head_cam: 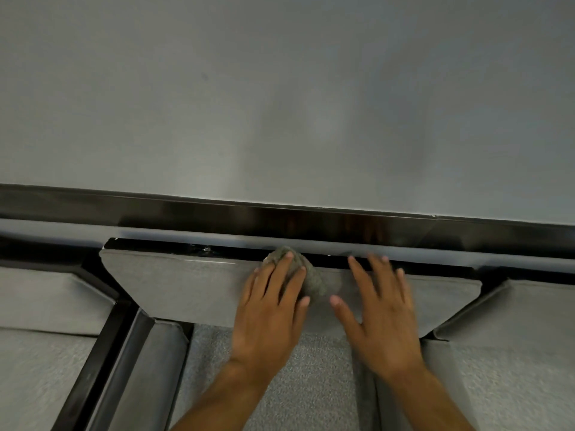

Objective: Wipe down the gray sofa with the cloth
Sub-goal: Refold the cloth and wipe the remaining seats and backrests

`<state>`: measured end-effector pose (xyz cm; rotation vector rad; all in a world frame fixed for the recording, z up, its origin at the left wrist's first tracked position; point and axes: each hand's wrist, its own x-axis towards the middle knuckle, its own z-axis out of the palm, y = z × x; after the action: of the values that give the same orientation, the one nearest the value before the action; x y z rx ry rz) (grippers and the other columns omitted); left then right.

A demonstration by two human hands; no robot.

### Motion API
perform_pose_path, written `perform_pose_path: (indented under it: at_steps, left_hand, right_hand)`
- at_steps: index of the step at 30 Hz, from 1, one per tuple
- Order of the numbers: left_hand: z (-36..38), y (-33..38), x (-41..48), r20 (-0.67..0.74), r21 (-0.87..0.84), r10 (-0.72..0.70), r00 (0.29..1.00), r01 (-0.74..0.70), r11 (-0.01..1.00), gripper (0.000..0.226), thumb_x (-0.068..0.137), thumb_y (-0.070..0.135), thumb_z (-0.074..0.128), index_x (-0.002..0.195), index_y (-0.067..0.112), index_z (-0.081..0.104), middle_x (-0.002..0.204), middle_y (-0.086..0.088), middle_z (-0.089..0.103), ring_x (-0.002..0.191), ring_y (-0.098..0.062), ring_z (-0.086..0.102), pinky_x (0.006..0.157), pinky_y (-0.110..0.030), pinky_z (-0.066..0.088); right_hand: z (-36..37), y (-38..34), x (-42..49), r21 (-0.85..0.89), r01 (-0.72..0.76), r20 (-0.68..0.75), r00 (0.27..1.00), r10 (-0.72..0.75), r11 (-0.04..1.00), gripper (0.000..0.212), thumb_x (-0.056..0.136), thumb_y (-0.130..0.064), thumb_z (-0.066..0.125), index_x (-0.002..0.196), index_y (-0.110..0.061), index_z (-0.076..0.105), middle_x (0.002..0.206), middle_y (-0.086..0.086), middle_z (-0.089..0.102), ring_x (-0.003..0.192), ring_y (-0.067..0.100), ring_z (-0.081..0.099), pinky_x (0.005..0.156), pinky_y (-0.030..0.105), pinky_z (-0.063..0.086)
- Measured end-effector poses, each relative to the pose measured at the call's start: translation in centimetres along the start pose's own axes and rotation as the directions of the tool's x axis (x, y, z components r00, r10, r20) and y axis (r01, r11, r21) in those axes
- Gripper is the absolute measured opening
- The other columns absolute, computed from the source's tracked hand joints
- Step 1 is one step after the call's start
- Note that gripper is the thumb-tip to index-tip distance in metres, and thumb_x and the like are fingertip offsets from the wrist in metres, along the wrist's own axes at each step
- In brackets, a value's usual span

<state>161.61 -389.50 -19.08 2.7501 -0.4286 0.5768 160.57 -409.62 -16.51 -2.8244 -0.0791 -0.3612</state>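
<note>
Gray cloth (312, 276) lies beneath the left hand (270, 312).

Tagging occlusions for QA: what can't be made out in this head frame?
Head view only:
- cloth: mostly under the left hand; its extent and folds are hidden.
- right hand: fingertips motion-blurred; contact with the back cushion unclear.
- sofa seat: front cut off by the bottom edge.
- dark strip behind the cushion: glare, detail unreadable.
</note>
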Motion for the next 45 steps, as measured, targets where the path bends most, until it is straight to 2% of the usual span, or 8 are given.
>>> perform_pose_path:
  at_steps: [2,6,12,19,22,28,39,45]
  left_hand:
    - [0.7,0.2,-0.7,0.007,0.049,-0.009,1.000,0.008,0.999,0.051,0.105,0.039,0.038,0.152,0.020,0.042,0.162,-0.013,0.036,0.148,-0.030,0.035,0.119,-0.049,0.024]
    - [1.6,1.9,0.6,-0.020,0.001,-0.065,0.998,0.065,0.998,0.066,0.086,0.016,0.067,0.149,0.019,0.049,0.158,-0.012,0.044,0.147,-0.034,0.038,0.122,-0.055,0.030]
    - [2.2,6.3,5.0,0.073,-0.066,0.188,0.979,-0.183,0.981,0.063,0.078,0.023,0.080,0.138,0.020,0.063,0.141,-0.001,0.061,0.136,-0.023,0.053,0.118,-0.041,0.039]
    - [0.6,-0.9,2.3,-0.039,0.099,-0.032,0.999,0.035,0.994,0.045,0.101,0.027,0.040,0.136,0.013,0.064,0.141,-0.009,0.061,0.134,-0.029,0.054,0.116,-0.043,0.032]
    - [1.4,0.1,2.5,-0.086,0.035,-0.083,0.993,0.086,0.996,0.044,0.100,0.025,0.041,0.133,0.012,0.067,0.137,-0.009,0.064,0.132,-0.029,0.054,0.117,-0.048,0.033]
    - [0.5,-3.9,1.9,-0.057,0.120,0.129,0.990,-0.122,0.985,0.044,0.102,0.037,0.046,0.140,0.020,0.060,0.140,-0.008,0.060,0.134,-0.026,0.051,0.120,-0.050,0.030]
    - [-1.0,-9.7,-0.6,-0.167,0.121,-0.214,0.962,0.235,0.964,0.037,0.101,0.023,0.057,0.137,0.015,0.061,0.142,-0.014,0.055,0.138,-0.032,0.045,0.125,-0.050,0.021]
    - [-2.2,-10.7,-0.1,-0.066,0.146,-0.062,0.996,0.071,0.987,0.040,0.100,0.027,0.051,0.139,0.019,0.058,0.138,-0.010,0.059,0.135,-0.030,0.047,0.123,-0.053,0.025]
  right_hand:
    - [-0.9,2.0,-0.2,0.022,-0.066,-0.092,0.993,0.067,0.998,0.069,0.096,-0.067,0.034,0.149,-0.024,0.046,0.156,0.012,0.036,0.151,0.030,0.023,0.124,0.055,0.015]
    - [0.6,4.3,-0.8,-0.018,-0.112,-0.029,0.993,0.111,0.994,0.078,0.092,-0.073,0.036,0.153,-0.025,0.035,0.162,0.018,0.019,0.156,0.031,0.000,0.125,0.050,-0.003]
    - [2.0,4.4,-0.6,-0.036,-0.119,-0.051,0.992,0.117,0.992,0.086,0.089,-0.073,0.037,0.157,-0.021,0.026,0.166,0.019,0.005,0.154,0.034,-0.010,0.124,0.049,-0.010]
    - [1.5,4.5,-0.5,-0.083,-0.135,0.016,0.990,0.137,0.987,0.103,0.082,-0.089,0.031,0.161,-0.027,0.012,0.167,0.018,-0.004,0.153,0.034,-0.017,0.122,0.045,-0.012]
    - [1.1,2.5,0.0,-0.056,-0.089,-0.030,0.996,0.087,0.994,0.098,0.083,-0.088,0.034,0.158,-0.024,0.025,0.166,0.017,0.011,0.154,0.036,-0.008,0.123,0.050,-0.014]
    - [3.3,-4.5,2.5,0.191,0.155,-0.127,0.983,-0.133,0.969,0.053,0.101,-0.057,0.040,0.142,-0.026,0.055,0.154,0.002,0.044,0.154,0.027,0.015,0.120,0.054,0.022]
    - [5.9,-4.4,2.5,-0.025,0.154,-0.188,0.970,-0.156,0.988,0.064,0.088,-0.061,0.051,0.140,-0.026,0.057,0.150,0.011,0.047,0.144,0.036,0.035,0.115,0.055,0.022]
    - [5.0,-6.0,2.4,-0.026,0.047,-0.130,0.990,-0.050,0.999,0.067,0.088,-0.065,0.045,0.140,-0.024,0.057,0.149,0.014,0.045,0.143,0.037,0.035,0.116,0.053,0.020]
